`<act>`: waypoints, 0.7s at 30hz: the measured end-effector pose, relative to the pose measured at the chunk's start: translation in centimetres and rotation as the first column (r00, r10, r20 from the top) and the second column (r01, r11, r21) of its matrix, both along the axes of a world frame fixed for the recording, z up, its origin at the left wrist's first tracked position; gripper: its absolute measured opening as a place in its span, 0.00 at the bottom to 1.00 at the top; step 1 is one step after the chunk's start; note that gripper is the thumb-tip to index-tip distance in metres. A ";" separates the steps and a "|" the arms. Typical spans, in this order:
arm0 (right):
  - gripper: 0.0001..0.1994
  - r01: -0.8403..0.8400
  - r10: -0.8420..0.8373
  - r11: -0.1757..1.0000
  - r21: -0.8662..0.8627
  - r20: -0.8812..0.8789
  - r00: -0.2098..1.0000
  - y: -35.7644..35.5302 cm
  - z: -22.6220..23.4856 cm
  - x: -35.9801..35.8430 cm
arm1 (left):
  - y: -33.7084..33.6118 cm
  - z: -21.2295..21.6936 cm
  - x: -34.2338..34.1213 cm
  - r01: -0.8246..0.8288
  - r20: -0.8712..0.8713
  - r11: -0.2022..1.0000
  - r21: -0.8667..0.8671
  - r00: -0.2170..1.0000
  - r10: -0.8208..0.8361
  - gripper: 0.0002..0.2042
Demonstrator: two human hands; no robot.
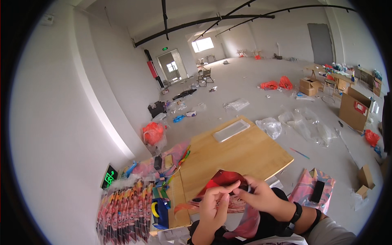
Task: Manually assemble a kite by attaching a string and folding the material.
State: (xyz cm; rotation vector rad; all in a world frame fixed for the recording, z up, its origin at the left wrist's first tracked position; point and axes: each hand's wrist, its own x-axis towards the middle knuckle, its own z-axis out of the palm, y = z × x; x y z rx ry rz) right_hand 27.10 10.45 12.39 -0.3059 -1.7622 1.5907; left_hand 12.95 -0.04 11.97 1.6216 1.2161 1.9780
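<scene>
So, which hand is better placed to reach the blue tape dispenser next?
Likely the left hand: it is nearer the blue tape dispenser, with the right hand farther off. Both are at the red sheet.

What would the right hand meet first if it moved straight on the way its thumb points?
Probably the bare left hand, though depth is unclear and the thin, glossy, red printed material could come first.

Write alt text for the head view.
A person's left-hand grip and right-hand grip meet at a red printed sheet by the near edge of a wooden table. On it, a clear tray lies at the far end, a blue tape dispenser at near left. Plastic bags and cardboard boxes litter the floor beyond.
</scene>
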 end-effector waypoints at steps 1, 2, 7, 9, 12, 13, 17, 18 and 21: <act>0.12 0.002 -0.002 1.000 -0.008 0.007 1.000 0.2 0.0 0.4 | -0.1 0.5 0.1 0.002 -0.073 1.000 -0.008 0.997 -0.003 0.07; 0.11 0.022 -0.028 0.996 0.091 0.068 0.997 0.4 -0.1 0.8 | -0.3 0.3 -0.1 -0.136 -0.229 0.989 0.053 0.962 0.145 0.09; 0.06 -0.040 -0.021 0.937 0.347 0.172 0.985 0.1 1.0 1.9 | -1.4 3.9 -0.2 -0.526 -0.263 0.818 0.232 0.776 0.573 0.19; 0.06 -0.049 -0.020 0.927 0.372 0.179 0.984 0.6 1.3 2.3 | -1.6 6.4 -0.5 -0.503 -0.372 0.859 0.094 0.782 0.499 0.21; 0.09 -0.066 -0.015 0.884 0.463 0.170 0.985 0.2 3.4 2.5 | -2.6 5.3 -2.9 -0.310 -0.333 0.946 -0.097 0.906 0.263 0.16; 0.09 -0.068 -0.014 0.886 0.458 0.172 0.985 0.1 3.6 2.3 | -2.7 5.0 -3.0 -0.154 -0.213 0.972 -0.180 0.970 0.114 0.14; 0.09 -0.032 0.012 0.880 0.473 0.045 0.999 -0.2 3.7 1.6 | -2.9 5.5 -1.7 -0.220 -0.312 0.953 -0.207 0.938 0.149 0.09; 0.09 -0.060 0.031 0.867 0.495 0.067 0.997 -0.2 3.8 1.5 | -2.8 5.4 -1.5 -0.215 -0.312 0.952 -0.217 0.940 0.141 0.09; 0.06 -0.081 -0.010 0.889 0.451 0.197 0.980 -0.6 4.2 1.5 | -2.5 4.9 -0.9 -0.224 -0.219 0.954 -0.198 0.959 0.180 0.09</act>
